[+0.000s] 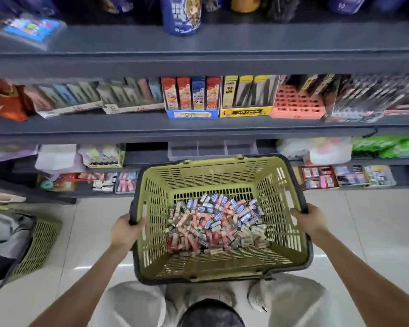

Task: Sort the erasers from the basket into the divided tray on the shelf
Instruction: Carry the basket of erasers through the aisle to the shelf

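Legible lettering: yellow display box (246, 112), front panel, "Family" in dark script; yellow packet (229, 90) standing at that box's left end, "100" printed on its face; blue display box (192, 114) just beside it, white front label, handwritten figure apparently "27"; remaining print too blurred to read.

both arms reach forward; left hand (124, 228) and right hand (309, 220) curled in grips.

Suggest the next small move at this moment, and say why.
Probably set the basket down to free a hand. The left hand and right hand both grip its sides, so neither can pick erasers, which lie piled on its bottom; the clear divided tray sits on the shelf just beyond it.
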The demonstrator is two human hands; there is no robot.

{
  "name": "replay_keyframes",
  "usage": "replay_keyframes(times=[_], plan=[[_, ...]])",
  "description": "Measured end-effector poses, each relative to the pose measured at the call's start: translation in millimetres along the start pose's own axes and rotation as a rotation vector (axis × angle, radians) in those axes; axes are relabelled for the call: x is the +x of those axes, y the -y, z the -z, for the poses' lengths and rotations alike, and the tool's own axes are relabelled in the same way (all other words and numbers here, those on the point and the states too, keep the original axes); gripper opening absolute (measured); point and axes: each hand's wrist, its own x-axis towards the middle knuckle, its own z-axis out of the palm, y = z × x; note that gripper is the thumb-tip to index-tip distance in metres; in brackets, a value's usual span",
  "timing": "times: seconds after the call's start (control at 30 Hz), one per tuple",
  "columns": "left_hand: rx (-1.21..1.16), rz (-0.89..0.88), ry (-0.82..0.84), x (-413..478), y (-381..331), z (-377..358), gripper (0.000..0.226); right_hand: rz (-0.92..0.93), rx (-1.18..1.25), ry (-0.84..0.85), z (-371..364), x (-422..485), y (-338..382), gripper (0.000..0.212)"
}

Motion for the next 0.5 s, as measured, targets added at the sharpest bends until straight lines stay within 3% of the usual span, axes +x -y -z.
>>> replay_keyframes(times=[0.2,0.37,0.5], plan=[[0.095,-0.085,-0.024,45,31,-59,0.028,-0.014,-0.051,0.095,-30,53,-41,0.016],[0.458,-0.189,0.027,77,57,-83,0.044,-0.132,-0.273,0.402,-51,86,-72,0.021],[0.612,-0.189,0.036,97,52,-85,0.039,-0.094,-0.349,0.508,-55,108,-78,0.022]])
